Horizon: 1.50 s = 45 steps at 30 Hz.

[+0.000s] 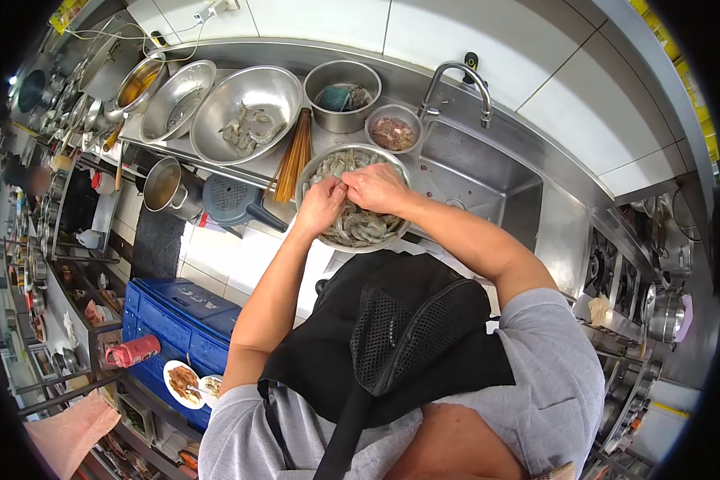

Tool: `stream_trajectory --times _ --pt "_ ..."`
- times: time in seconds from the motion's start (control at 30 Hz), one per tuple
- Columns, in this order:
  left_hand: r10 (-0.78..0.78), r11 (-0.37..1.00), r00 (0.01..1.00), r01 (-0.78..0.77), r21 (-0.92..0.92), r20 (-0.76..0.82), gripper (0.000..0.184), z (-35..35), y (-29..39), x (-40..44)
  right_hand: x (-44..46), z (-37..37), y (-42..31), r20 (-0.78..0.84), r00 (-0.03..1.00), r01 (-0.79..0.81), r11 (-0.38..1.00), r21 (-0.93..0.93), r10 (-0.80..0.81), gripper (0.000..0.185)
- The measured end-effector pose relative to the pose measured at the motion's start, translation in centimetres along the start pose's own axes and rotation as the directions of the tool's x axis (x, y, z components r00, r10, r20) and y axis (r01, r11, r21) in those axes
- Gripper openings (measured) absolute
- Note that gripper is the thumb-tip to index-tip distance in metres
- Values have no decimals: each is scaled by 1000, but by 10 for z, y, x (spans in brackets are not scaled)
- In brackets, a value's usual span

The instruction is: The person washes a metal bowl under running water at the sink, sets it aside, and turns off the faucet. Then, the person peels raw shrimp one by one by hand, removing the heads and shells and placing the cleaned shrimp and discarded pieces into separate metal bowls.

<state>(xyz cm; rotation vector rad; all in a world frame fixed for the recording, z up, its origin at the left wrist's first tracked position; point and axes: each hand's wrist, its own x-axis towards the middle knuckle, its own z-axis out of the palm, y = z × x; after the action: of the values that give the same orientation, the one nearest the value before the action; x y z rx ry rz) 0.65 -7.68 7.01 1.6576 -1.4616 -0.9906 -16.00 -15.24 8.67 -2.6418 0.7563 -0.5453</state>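
Note:
A large metal bowl (302,186) heaped with raw grey shrimp (364,227) stands in front of me at the sink's left edge. Above the heap, my left hand (320,206) and my right hand (378,188) meet with their fingertips pinched together. Between them is a shrimp, almost wholly covered by the fingers. Left of the bowl, a wide steel basin (212,112) contains several shrimp. A small bowl (394,129) with pinkish shrimp pieces or scraps sits just behind the large bowl, near my right hand.
Behind the bowls stands a steel pot (342,120) with a green scouring pad. A bamboo brush (294,160) leans by the basin. The sink (464,164) and its faucet (486,112) are to the right. A blue chest (176,312) with plates of food is at lower left.

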Motion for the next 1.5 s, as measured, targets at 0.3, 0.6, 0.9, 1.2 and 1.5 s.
stream_trajectory --times 0.3,0.6,0.9,1.2,1.5 --pt "-51 910 989 102 -401 137 20 -38 8 2 16 -28 66 -108 939 -342 919 -197 327 15" --pt "-97 915 984 28 -403 -152 19 -152 30 62 56 -78 97 -504 818 -289 956 56 277 18" --pt "-114 952 913 -13 -307 -392 21 -217 -2 151 35 -13 143 -272 899 -370 928 -46 344 29" --pt "-343 672 919 385 632 -194 31 -193 -169 234 25 -10 162 -178 913 -380 924 -38 368 24" --pt "-330 530 894 440 725 -302 40 -159 -144 258 23 -18 159 -263 882 -394 918 42 390 11"
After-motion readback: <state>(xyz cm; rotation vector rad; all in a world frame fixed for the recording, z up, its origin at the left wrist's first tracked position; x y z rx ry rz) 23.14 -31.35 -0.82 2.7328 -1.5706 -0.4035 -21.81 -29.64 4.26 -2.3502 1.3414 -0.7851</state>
